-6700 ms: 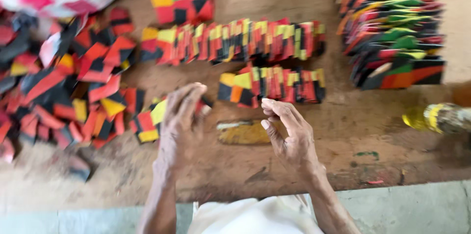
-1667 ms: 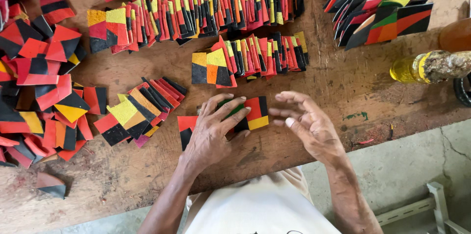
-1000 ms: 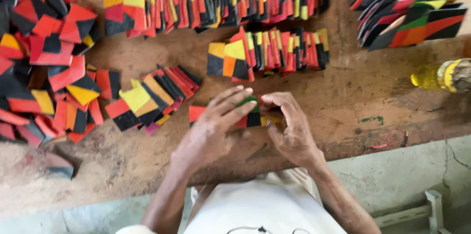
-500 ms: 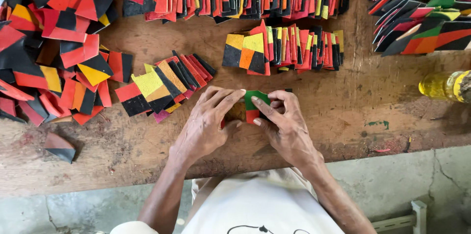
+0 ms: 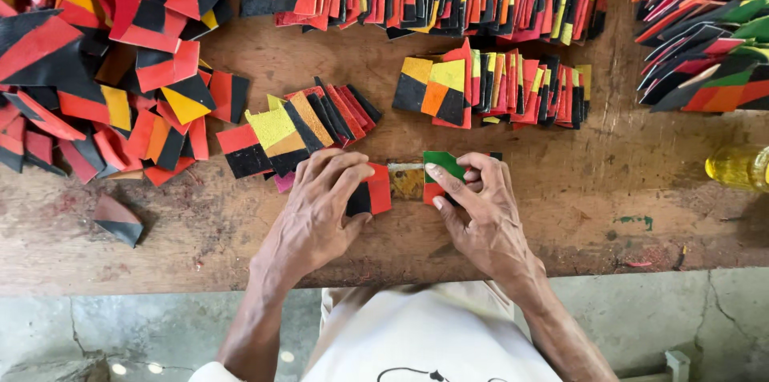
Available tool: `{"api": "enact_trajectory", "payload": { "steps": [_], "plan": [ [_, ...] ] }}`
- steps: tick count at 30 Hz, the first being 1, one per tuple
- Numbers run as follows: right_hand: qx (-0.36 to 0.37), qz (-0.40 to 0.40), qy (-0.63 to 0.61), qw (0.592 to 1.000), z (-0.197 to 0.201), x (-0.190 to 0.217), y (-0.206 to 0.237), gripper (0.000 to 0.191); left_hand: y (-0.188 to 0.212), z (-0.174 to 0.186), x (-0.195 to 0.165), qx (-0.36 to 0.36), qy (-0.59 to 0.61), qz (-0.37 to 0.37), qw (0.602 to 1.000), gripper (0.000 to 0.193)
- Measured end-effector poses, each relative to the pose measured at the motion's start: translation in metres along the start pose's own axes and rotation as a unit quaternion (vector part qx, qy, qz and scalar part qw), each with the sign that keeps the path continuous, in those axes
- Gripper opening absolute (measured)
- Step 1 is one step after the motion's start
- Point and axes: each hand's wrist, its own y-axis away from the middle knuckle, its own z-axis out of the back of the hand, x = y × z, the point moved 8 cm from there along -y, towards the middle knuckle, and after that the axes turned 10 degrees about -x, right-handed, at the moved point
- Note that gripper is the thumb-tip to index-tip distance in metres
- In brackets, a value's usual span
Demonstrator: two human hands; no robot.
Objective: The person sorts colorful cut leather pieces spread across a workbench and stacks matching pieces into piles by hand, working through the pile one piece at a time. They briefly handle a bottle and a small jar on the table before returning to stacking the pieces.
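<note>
from my remote seat: left hand (image 5: 316,210) had its fingers pressed flat on a red-and-black square patch (image 5: 370,191) to pin it on the worn wooden bench (image 5: 561,190). right hand (image 5: 481,206) fingers pinched a green-and-red patch (image 5: 439,174) just beside it, edges lined up.

Both hands (image 5: 316,210) (image 5: 481,210) palm-down, fingers curled

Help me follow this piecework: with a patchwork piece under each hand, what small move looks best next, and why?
Probably slide the right hand and its green-topped piece left to meet the red-and-black piece under the left hand. A gap of bare, stained table separates the two pieces.
</note>
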Motion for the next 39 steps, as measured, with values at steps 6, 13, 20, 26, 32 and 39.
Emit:
{"api": "enact_trajectory", "payload": {
  "steps": [6,13,20,26,32,39],
  "plan": [
    [0.019,-0.034,-0.006,0.999,-0.002,-0.003,-0.002,0.052,-0.003,-0.008,-0.010,-0.052,0.038,-0.048,0.997,0.061],
    [0.027,-0.062,-0.011,0.998,-0.003,-0.009,-0.003,0.052,-0.011,-0.024,-0.003,-0.038,0.104,-0.047,0.993,0.061],
    [0.032,-0.073,-0.013,0.997,-0.004,-0.011,-0.003,0.049,-0.012,-0.026,-0.005,-0.023,0.096,-0.057,0.993,0.043],
    [0.035,-0.075,-0.010,0.997,-0.004,-0.011,-0.004,0.050,-0.012,-0.027,-0.006,-0.026,0.097,-0.062,0.993,0.040],
    [0.033,-0.075,-0.018,0.997,-0.004,-0.012,-0.005,0.050,-0.013,-0.027,-0.006,-0.029,0.094,-0.058,0.994,0.039],
    [0.040,-0.087,-0.015,0.995,-0.005,-0.014,-0.004,0.049,-0.013,-0.028,-0.005,-0.024,0.090,-0.052,0.994,0.039]
  ]
}}
